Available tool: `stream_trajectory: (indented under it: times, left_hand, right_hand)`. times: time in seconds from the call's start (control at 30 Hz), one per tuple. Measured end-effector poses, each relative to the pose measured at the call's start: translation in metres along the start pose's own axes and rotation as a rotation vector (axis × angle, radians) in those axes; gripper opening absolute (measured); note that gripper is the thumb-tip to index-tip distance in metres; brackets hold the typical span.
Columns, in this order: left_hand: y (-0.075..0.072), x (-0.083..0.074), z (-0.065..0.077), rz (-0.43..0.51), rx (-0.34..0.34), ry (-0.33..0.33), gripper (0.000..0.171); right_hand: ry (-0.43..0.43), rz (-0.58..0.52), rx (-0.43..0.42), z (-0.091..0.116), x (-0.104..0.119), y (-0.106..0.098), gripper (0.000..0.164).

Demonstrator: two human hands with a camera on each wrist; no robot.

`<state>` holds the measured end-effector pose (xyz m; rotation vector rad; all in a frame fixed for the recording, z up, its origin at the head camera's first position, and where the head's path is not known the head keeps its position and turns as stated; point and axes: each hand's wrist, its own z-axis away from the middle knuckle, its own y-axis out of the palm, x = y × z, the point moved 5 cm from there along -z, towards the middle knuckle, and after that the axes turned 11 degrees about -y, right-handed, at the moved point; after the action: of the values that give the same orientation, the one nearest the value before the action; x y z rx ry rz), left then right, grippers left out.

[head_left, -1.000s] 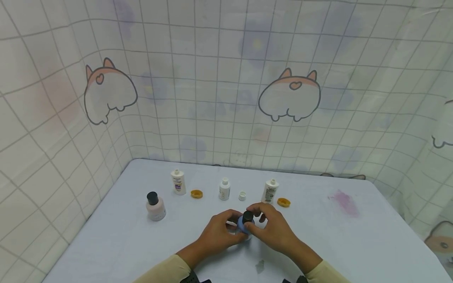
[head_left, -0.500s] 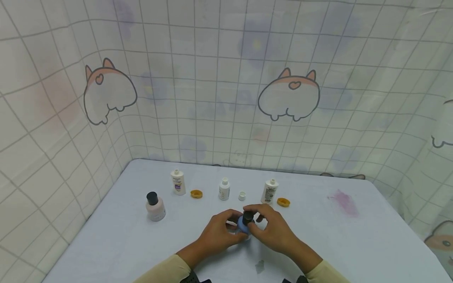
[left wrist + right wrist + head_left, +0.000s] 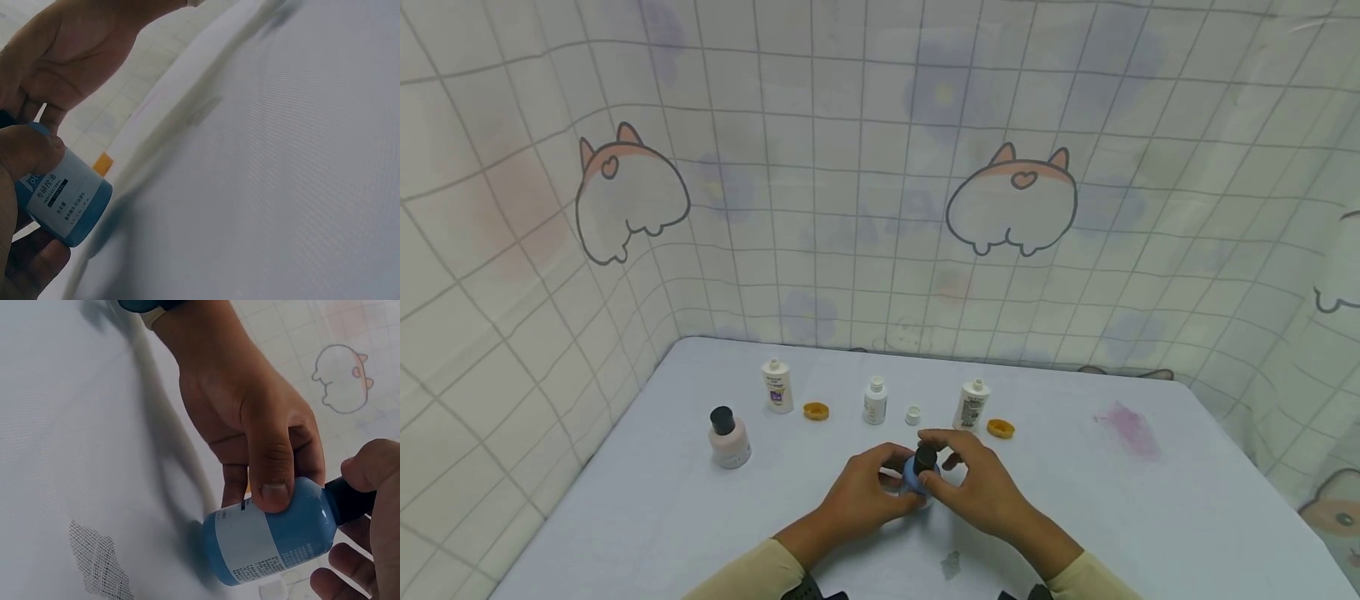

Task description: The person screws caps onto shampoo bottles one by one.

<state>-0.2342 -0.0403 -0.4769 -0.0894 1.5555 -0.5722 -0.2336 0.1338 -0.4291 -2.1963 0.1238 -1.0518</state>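
Near the front middle of the table, my left hand (image 3: 867, 493) grips a blue bottle (image 3: 69, 197) round its body. The bottle has a pale printed label (image 3: 247, 540) and a black cap (image 3: 925, 459). In the right wrist view, the left thumb (image 3: 275, 469) presses on the bottle's side. My right hand (image 3: 981, 487) holds the cap from above between thumb and fingers. The cap sits on the bottle's neck. Whether the bottle's base touches the table, I cannot tell.
A pink bottle (image 3: 730, 444) with a black cap stands at the left. Behind stand three white bottles, left (image 3: 778, 388), middle (image 3: 876, 402) and right (image 3: 971, 407). Beside them lie two orange caps, (image 3: 816, 411) and an orange cap (image 3: 1001, 428), plus a white cap (image 3: 913, 416).
My right thumb and fingers have shifted slightly to and fro round the black cap. The left hand and the blue bottle stay in place.
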Motion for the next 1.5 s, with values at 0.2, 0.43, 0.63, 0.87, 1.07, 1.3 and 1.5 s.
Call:
stream_trajectory:
  times: [0.2, 0.43, 0.63, 0.87, 1.07, 1.3, 1.5]
  left_hand:
    - [-0.0007, -0.0004, 0.0007, -0.005, -0.001, -0.002, 0.048]
    - [-0.0007, 0.0003, 0.0009, -0.006, -0.002, -0.004, 0.048]
    - [-0.0001, 0.0012, 0.0009, 0.002, 0.004, -0.003, 0.048]
    - [-0.0001, 0.0019, 0.0000, 0.002, 0.002, -0.001, 0.050]
    - [-0.0006, 0.0007, 0.0001, -0.017, -0.005, -0.005, 0.050]
    - [-0.0010, 0.0010, 0.0001, -0.017, -0.007, -0.004, 0.049]
    - [-0.0013, 0.0010, -0.0001, -0.003, -0.003, -0.001, 0.049]
  right_hand:
    - [-0.038, 0.022, 0.011, -0.0006, -0.0001, 0.0009, 0.042]
    - [0.122, 0.027, 0.005, 0.0004, -0.0024, 0.0010, 0.032]
    - [0.131, 0.002, 0.004, 0.0006, -0.0031, 0.0016, 0.041]
    - [0.034, -0.012, 0.015, 0.0002, -0.0007, 0.0030, 0.047]
    - [0.044, 0.040, 0.001, 0.0005, 0.0005, 0.0012, 0.040]
    - [0.166, 0.027, -0.016, -0.0011, -0.0023, 0.0004, 0.035]
    - [0.128, -0.001, -0.006, -0.0013, -0.0016, 0.0017, 0.045]
